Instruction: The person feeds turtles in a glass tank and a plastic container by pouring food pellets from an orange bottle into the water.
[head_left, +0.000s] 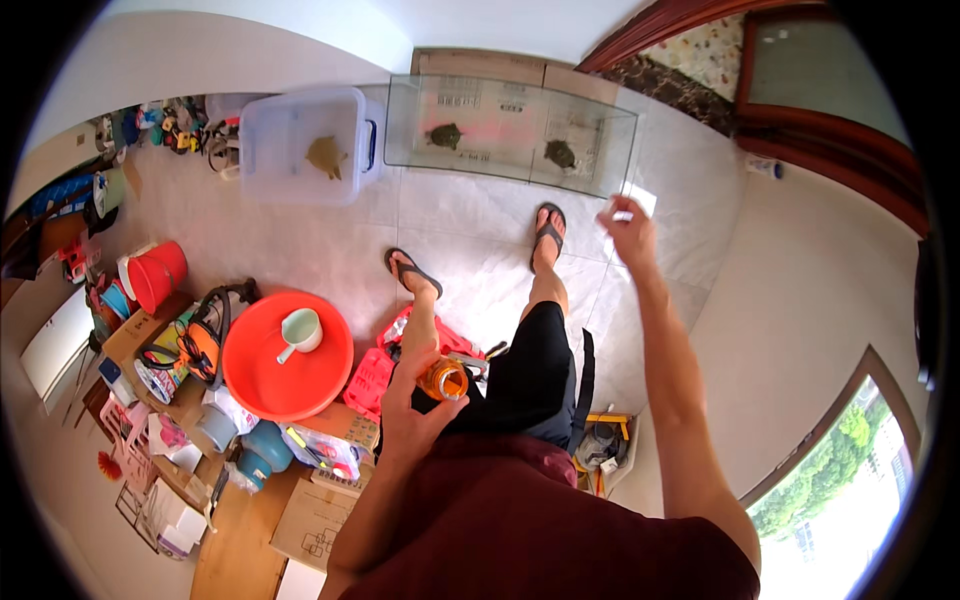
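My left hand (411, 401) grips an open orange plastic jar (442, 379) in front of my lap, its mouth facing up towards me. My right hand (631, 231) reaches out above the floor by the near right corner of a glass tank (457, 161). Its fingers are curled towards the thumb; whether something small sits between them cannot be told. Inside the tank are two dark turtles, one on the left (445, 136) and one on the right (559, 154). A yellowish turtle (326, 156) is in a translucent plastic bin (259, 176) left of the tank.
At left stands a large red basin (255, 367) with a pale green dipper (301, 330) in it. A red bucket (156, 274), cardboard boxes (307, 517) and a blue gas cylinder (266, 448) crowd that side. A red tool case (375, 379) lies by my left leg. A wooden door frame (825, 157) is upper right.
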